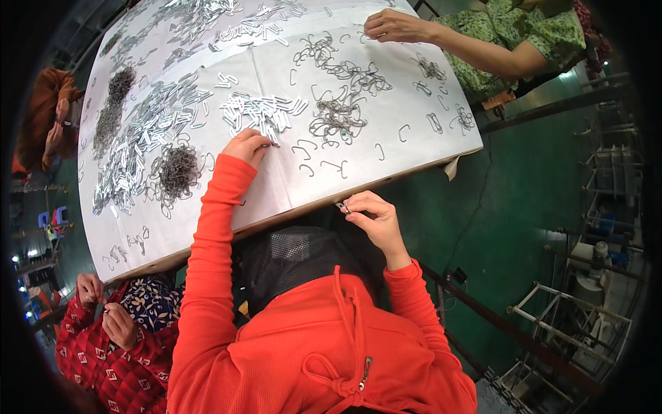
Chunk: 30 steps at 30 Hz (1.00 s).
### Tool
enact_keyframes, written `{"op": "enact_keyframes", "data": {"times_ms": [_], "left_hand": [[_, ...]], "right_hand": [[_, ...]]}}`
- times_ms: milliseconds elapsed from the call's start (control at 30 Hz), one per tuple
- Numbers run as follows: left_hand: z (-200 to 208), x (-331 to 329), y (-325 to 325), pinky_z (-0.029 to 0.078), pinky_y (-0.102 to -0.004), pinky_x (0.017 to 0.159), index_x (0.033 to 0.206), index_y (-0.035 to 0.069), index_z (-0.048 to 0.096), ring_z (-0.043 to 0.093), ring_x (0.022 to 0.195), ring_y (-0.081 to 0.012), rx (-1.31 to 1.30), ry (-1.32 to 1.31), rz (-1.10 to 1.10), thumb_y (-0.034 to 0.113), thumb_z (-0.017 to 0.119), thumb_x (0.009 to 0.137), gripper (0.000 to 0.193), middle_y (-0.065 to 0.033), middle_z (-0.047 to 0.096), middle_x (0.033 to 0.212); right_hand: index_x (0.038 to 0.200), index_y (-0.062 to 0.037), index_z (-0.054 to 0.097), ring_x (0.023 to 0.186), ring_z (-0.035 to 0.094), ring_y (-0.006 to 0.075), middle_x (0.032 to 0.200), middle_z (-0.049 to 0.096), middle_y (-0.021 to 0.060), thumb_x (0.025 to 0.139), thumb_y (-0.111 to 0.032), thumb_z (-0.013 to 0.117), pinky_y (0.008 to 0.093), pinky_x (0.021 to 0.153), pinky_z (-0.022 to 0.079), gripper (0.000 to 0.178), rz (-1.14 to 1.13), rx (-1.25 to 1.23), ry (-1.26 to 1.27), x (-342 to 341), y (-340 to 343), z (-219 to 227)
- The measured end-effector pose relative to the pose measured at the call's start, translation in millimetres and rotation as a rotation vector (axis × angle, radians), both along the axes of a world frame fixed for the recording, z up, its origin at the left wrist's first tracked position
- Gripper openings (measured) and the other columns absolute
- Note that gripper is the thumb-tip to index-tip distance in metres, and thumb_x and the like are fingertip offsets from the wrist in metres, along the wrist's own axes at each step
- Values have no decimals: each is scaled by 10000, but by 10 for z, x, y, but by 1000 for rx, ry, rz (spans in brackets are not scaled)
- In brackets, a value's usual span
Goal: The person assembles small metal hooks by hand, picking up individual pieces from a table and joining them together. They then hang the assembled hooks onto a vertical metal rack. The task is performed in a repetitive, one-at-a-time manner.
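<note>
My left hand [247, 146] reaches onto the white-covered table [289, 181], at the near edge of a pile of short silver metal strips [256, 110]. Its fingers are closed together, with a small piece at the tips that is too small to name. Just off the table's front edge, my right hand [372, 219] pinches a small metal piece [342, 207] between thumb and fingers. Right of the strips lies a tangle of bent wire hooks [338, 121], with loose hooks [303, 148] scattered nearer me.
More silver strips [138, 152] and a dark heap of small wire parts [176, 171] cover the table's left side. A person's hand [393, 26] touches hooks at the far right. Another person's hands [118, 324] work at lower left; a third person [52, 117] sits far left.
</note>
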<state>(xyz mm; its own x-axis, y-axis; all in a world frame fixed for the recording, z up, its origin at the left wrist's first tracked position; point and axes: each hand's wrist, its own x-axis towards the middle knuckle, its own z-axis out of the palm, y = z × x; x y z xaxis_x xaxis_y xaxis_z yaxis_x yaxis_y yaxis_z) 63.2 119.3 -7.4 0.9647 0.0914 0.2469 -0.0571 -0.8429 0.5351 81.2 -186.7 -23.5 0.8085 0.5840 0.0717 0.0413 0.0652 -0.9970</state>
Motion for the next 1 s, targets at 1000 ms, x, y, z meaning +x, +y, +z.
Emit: {"op": "enact_keyframes", "data": {"times_ms": [1000], "left_hand": [[183, -433, -1226, 515, -250, 688, 974, -15, 535, 600, 721, -119, -1405, 229, 14, 94, 547, 928, 120, -126, 655, 899]], "right_hand": [[829, -18, 697, 750, 612, 166, 816, 632, 76, 717, -21, 738, 268, 659, 493, 119, -245, -131, -216, -285, 153, 97]]}}
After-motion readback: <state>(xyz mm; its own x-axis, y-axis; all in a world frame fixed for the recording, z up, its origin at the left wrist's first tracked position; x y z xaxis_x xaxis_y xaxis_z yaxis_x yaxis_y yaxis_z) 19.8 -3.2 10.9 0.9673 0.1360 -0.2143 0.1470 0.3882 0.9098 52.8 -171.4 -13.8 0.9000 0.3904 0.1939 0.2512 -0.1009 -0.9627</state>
